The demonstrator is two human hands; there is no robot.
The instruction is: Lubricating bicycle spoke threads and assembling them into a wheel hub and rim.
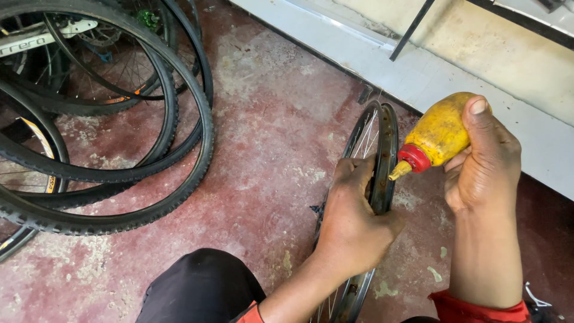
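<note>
On the left of the red floor [269, 149] lies a heap of black tyres [119, 149] and spoked wheels, well apart from the hands. Right of them, a bare wheel rim [382, 149] stands upright on the floor with no tyre on it, its inner channel rusty and facing up. The left hand [353, 221] is clamped around the top of the rim, fingers curled over the edge into the channel. Further right, the right hand [481, 161] is closed on a yellow squeeze bottle [439, 134] with a red collar, tilted so its nozzle points down at the channel just beside the left fingers. I see no fresh liquid on the rim, so the applying looks barely begun, with most of the rim left to coat.
</note>
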